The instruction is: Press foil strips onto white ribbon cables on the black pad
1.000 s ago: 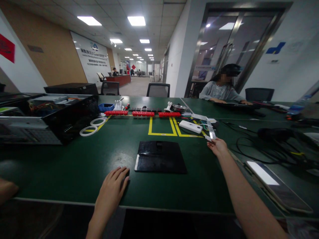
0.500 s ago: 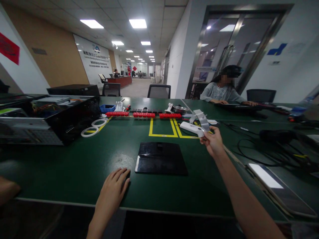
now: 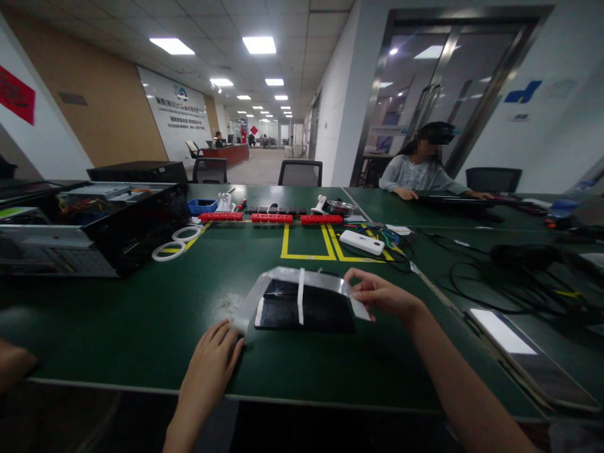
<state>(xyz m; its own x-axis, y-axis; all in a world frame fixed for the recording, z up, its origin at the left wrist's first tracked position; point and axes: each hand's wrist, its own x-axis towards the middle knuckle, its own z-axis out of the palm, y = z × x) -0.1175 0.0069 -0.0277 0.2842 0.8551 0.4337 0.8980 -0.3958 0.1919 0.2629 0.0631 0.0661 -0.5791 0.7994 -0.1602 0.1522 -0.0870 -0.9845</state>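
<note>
A curved strip of thin, whitish translucent film (image 3: 278, 275) arches over a flat black panel (image 3: 280, 311) lying on the table. A narrow white band (image 3: 301, 296) runs down from the strip across the panel. My right hand (image 3: 380, 294) pinches the strip's right end between thumb and fingers. My left hand (image 3: 213, 355) rests palm down near the front edge, fingers stretched out, close to the strip's blurred left end. Whether it touches the strip I cannot tell. Beyond the panel lies a white oblong device (image 3: 361, 242) with rounded ends.
An open computer case (image 3: 141, 233) stands at the left, with two white rings (image 3: 168, 251) beside it. Red slotted bars (image 3: 272, 218) line the back. Cables (image 3: 465, 283) and a phone (image 3: 528, 352) lie right. A co-worker (image 3: 419, 163) sits across the table.
My right hand has brought the film strip from beside the white device leftward and nearer, over the black panel. The strip has spread out. My left hand stays almost in place.
</note>
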